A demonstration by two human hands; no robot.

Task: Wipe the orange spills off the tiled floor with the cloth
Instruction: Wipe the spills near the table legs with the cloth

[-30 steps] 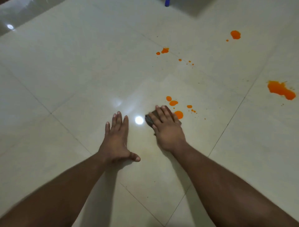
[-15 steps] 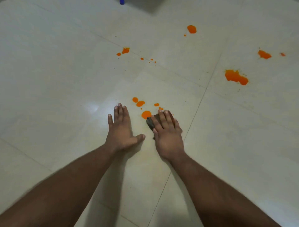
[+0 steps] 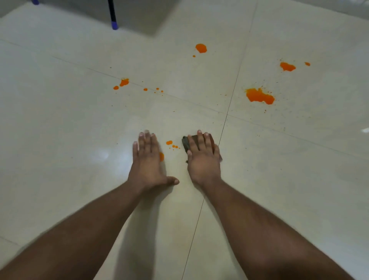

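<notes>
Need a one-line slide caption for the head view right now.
Right hand presses cloth on tiled floor; left hand flat beside orange spills.

A thin dark leg (image 3: pixel 111 12) of some piece of furniture stands at the far edge of the view, ending in a purple-blue cap (image 3: pixel 114 25) that touches the ground. A second purple-blue cap (image 3: pixel 35 2) shows at the top left corner, cut off by the frame. Behind the leg lies a grey shaded patch (image 3: pixel 139 14), and a small bright glare (image 3: pixel 365 130) sits at the right edge.
</notes>
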